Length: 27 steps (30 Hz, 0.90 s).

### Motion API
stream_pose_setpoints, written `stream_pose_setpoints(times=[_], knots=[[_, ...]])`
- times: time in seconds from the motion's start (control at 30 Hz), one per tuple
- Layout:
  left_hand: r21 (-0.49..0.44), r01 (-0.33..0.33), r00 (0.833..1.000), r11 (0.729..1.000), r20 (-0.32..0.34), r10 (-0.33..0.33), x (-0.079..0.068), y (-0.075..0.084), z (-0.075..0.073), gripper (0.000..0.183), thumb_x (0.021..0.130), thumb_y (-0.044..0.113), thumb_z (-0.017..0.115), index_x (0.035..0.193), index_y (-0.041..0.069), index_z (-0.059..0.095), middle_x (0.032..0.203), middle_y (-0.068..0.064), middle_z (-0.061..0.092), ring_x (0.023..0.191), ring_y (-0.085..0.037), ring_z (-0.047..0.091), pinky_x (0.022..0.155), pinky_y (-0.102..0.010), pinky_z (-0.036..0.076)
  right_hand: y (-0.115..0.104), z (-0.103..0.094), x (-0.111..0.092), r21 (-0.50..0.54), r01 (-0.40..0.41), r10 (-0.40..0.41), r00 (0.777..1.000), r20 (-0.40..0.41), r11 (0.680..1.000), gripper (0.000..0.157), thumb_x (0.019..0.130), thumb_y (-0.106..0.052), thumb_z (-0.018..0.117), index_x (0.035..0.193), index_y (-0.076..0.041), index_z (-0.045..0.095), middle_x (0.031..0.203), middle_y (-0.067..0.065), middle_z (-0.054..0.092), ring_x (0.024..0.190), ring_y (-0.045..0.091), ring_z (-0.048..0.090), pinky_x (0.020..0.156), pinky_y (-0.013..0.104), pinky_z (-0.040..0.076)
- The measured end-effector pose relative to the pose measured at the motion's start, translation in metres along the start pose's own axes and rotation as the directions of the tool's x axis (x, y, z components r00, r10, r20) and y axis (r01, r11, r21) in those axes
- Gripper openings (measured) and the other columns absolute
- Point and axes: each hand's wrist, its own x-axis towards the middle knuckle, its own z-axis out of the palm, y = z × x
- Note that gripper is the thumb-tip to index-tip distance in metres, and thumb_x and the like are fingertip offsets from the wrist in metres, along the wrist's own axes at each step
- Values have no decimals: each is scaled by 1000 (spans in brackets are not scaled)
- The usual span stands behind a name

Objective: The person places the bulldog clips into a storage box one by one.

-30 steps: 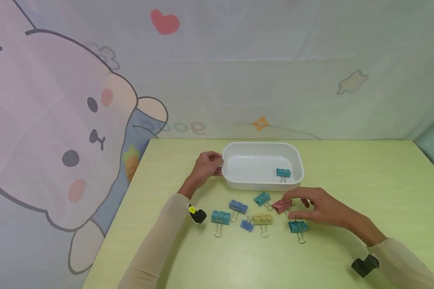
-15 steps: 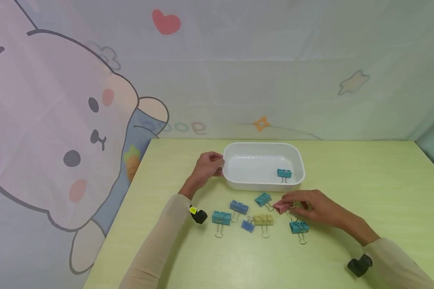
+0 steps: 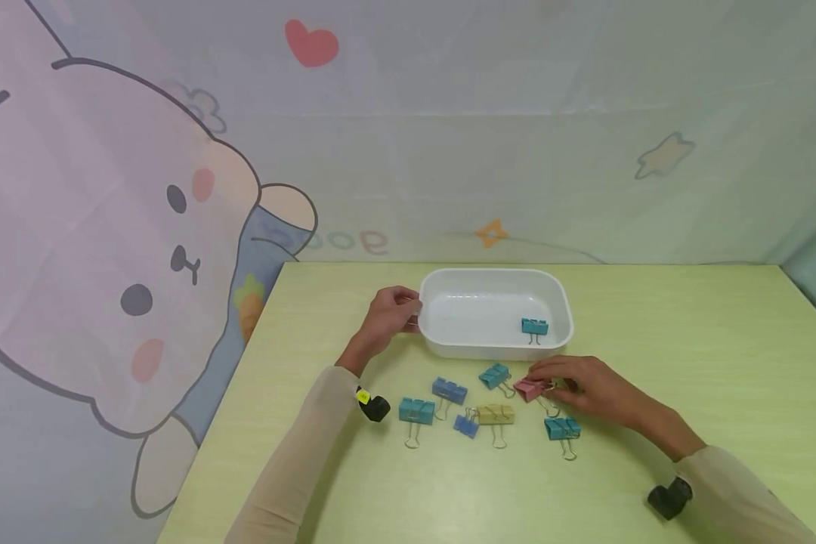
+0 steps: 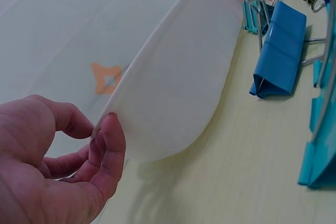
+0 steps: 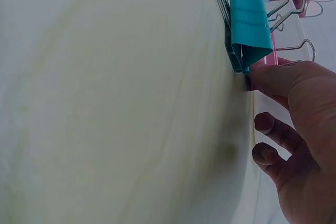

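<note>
My left hand (image 3: 389, 313) pinches the left rim of a white plastic tray (image 3: 489, 351); in the left wrist view, thumb and fingers (image 4: 112, 145) meet at its edge. A teal binder clip (image 3: 534, 326) lies inside the tray, toward the right. Just in front of the tray, my right hand (image 3: 588, 384) pinches a red binder clip (image 3: 527, 389) between thumb and forefinger, low at the table. The right wrist view shows that clip mostly hidden behind a teal binder clip (image 5: 251, 22), while the other fingers (image 5: 273, 156) hang loosely curled.
On the table lie more binder clips: a teal one (image 3: 495, 375), a blue one (image 3: 449, 391), a teal one at left (image 3: 416, 411), a small blue one (image 3: 466, 426), a yellow one (image 3: 496, 414) and a teal one at right (image 3: 562, 428). A printed cloth (image 3: 408, 151) hangs behind.
My right hand's thumb and forefinger have come together on the red binder clip, which has shifted slightly. The left hand and the tray stay in place.
</note>
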Motion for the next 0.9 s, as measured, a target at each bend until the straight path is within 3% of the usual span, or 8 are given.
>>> stream_pose_setpoints(times=[0.17, 0.37, 0.6, 0.8, 0.9], knots=[[4, 0, 1000, 1000, 1, 0, -1, 1, 1, 32, 100, 6, 61, 128, -9, 60, 117, -26, 65, 93, -40, 70, 75, -34, 64, -1, 0, 0, -18, -17, 17, 1000, 5, 1000, 39, 88, -4, 81, 124, -17, 76, 123, -3, 72, 101, 10, 65, 76, 27, 56], [8, 3, 1000, 1000, 1, -3, 0, 0, 0, 32, 100, 7, 61, 128, -8, 60, 117, -25, 65, 95, -40, 70, 74, -32, 64, 1, 1, 0, 10, -16, 16, 1000, 0, 1000, 36, 90, -7, 80, 124, -17, 76, 122, -4, 72, 92, 6, 61, 70, 25, 53], [1, -5, 1000, 1000, 6, 5, 1, -1, 0, 32, 99, 7, 61, 127, -9, 60, 115, -25, 65, 88, -33, 71, 73, -32, 64, 3, 2, 2, 27, -1, 1, 1000, -10, 1000, 34, 90, -4, 79, 121, -16, 76, 119, -4, 73, 94, 7, 62, 72, 25, 54], [-2, -9, 1000, 1000, 13, 9, 2, 0, 1, 32, 99, 7, 61, 127, -8, 60, 113, -22, 65, 82, -26, 71, 75, -35, 64, 4, 2, 3, 24, 33, -32, 999, -16, 999, 38, 87, 3, 80, 120, -14, 77, 118, -5, 73, 100, 10, 67, 82, 27, 59], [-1, -19, 1000, 1000, 14, 19, 3, 0, 1, 32, 99, 7, 61, 126, -8, 60, 112, -22, 65, 81, -25, 71, 75, -35, 64, 3, 1, 4, 34, 41, -40, 999, -17, 999, 39, 86, 6, 79, 120, -13, 77, 117, -4, 73, 96, 9, 65, 77, 26, 58]])
